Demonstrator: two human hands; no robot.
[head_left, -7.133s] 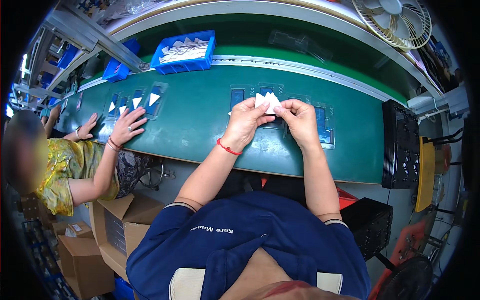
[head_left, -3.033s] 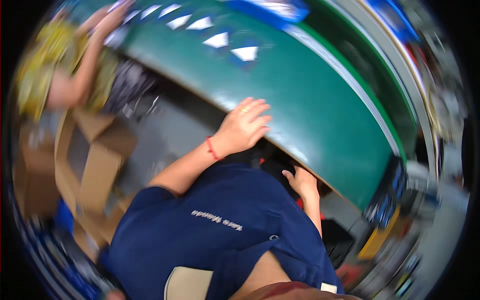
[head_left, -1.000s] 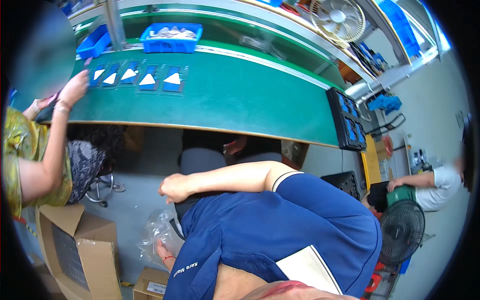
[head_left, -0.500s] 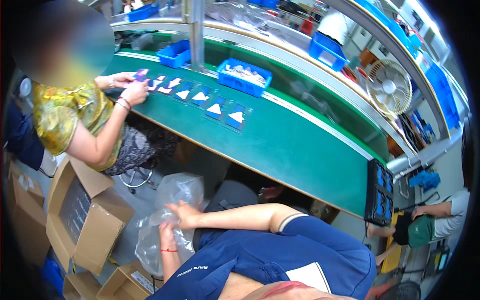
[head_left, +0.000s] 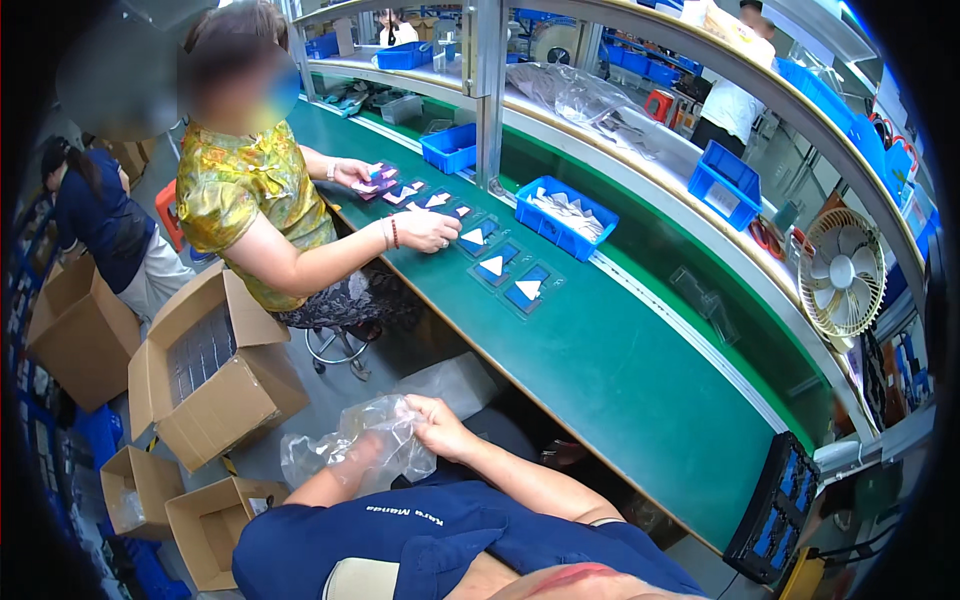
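Over my lap I have a clear plastic bag (head_left: 345,432), crumpled and partly spread. My right hand (head_left: 437,427) is closed on the bag's upper right edge, thumb and fingers pinching the film. Beside it, my left hand (head_left: 366,452) is behind or inside the transparent film; its fingers are blurred, so their grip does not show. Both hands are in front of the green workbench (head_left: 600,350), apart from its edge.
Across the bench, a co-worker's hand (head_left: 430,230) reaches over a row of flat blue packs with white triangular pieces. Blue bins (head_left: 565,215) stand behind. Open cardboard boxes (head_left: 225,405) are on the floor at left. A black tray (head_left: 772,508) lies at the bench's right end.
The view has swung left, showing more boxes and another person. My hands have drawn the bag up and spread its edge. The co-worker's one hand now reaches along the row of packs.
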